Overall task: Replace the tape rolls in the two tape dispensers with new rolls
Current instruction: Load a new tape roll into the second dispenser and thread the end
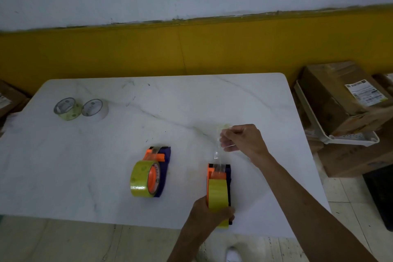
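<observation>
While fingers (225, 134) pinch tape (217, 152) (taut), dispenser (219, 187) gripped

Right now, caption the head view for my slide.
Right hand pulls clear tape from a dispenser steadied by the left hand.

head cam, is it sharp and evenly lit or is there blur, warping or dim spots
Head view: dim, flat light with no glare on the white marble-pattern table; wide-angle warping bows the yellow wall band; the right hand and its clear tape strip look soft; the two spare tape rolls are slightly hazy.
</observation>
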The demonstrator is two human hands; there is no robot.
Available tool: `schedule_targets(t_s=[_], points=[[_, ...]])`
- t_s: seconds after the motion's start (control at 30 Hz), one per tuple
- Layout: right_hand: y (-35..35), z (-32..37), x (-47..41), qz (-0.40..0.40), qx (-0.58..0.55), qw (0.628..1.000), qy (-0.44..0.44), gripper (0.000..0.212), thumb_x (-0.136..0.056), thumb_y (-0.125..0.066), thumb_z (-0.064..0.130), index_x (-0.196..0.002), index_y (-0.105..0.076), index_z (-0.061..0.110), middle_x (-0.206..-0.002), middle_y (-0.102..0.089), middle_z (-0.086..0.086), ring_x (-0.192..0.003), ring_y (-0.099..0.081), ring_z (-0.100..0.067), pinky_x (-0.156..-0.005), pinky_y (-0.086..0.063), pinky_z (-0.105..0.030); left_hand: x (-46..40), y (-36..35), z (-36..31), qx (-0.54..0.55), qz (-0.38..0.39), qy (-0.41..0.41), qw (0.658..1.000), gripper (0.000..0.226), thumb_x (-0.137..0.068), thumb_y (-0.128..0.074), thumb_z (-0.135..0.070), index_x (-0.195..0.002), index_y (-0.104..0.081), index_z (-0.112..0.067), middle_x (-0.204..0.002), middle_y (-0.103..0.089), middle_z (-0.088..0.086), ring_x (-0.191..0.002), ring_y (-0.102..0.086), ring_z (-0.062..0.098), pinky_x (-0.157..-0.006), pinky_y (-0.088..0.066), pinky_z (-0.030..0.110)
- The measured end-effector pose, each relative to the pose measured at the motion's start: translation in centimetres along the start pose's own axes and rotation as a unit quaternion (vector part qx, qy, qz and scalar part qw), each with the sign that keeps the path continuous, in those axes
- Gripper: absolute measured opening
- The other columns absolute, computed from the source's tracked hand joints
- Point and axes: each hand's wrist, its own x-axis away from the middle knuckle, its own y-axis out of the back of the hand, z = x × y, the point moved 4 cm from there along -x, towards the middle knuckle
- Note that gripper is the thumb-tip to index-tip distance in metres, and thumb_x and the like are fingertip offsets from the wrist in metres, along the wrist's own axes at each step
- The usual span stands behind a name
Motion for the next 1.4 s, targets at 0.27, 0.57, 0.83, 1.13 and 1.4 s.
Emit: schedule_targets(t_s=[0.27,0.57,0.83,1.13,1.4], points=[[1.2,0.1,-2.3,-0.044,-0.059,0.997,-0.008,0.018,-0.088,-0.063,0.014,-0.081,-0.075,0.003,-0.077,-0.074,-0.017,-0.068,-0.073,-0.029,-0.063,-0.063,-0.041,0.3,0.2,-0.5,0.009,0.005,-0.009,1.000,0.025,-0.085,-0.069,-0.023,-0.093,-0.071,0.000,-0.078,-0.079,0.010,-0.066,-0.073,0.013,-0.059,-0.056,0.018],[2.0,-3.0,-4.5,-0.038,-0.051,0.996,-0.063,0.018,-0.082,-0.072,0.015,-0.084,-0.075,-0.002,-0.077,-0.076,-0.017,-0.064,-0.072,-0.025,-0.053,-0.059,-0.028,2.8,0.9,-0.1,-0.028,0.064,-0.091,0.993,0.034,-0.062,-0.079,-0.039,-0.093,-0.074,-0.025,-0.083,-0.079,0.002,-0.085,-0.074,0.017,-0.080,-0.058,0.028],[-0.9,-8.7,1.2,0.174,-0.111,0.969,-0.138,0.034,-0.082,-0.068,0.020,-0.109,-0.067,0.000,-0.101,-0.071,-0.021,-0.088,-0.068,-0.033,-0.086,-0.056,-0.051,5.9,1.2,-4.0,0.023,0.073,-0.180,0.981,0.038,-0.060,-0.074,-0.035,-0.095,-0.072,-0.021,-0.079,-0.079,-0.007,-0.078,-0.073,0.002,-0.070,-0.053,0.012],[-2.2,-9.6,7.7,0.103,-0.233,0.952,-0.169,0.037,-0.087,-0.055,0.033,-0.094,-0.069,0.000,-0.095,-0.068,-0.023,-0.078,-0.067,-0.031,-0.076,-0.054,-0.039,4.6,0.3,-4.8,0.036,0.024,-0.199,0.979,0.028,-0.066,-0.074,-0.035,-0.084,-0.073,-0.014,-0.072,-0.076,0.006,-0.070,-0.072,0.015,-0.066,-0.054,0.023],[-2.7,-11.1,8.5,-0.015,-0.057,0.992,-0.114,0.033,-0.092,-0.054,0.028,-0.063,-0.060,0.012,-0.051,-0.058,0.004,-0.051,-0.056,-0.021,-0.052,-0.046,-0.031,0.6,0.0,-4.9,0.013,-0.059,-0.172,0.983,0.015,-0.086,-0.067,-0.017,-0.085,-0.071,-0.003,-0.080,-0.076,0.017,-0.075,-0.073,0.022,-0.071,-0.060,0.031]])
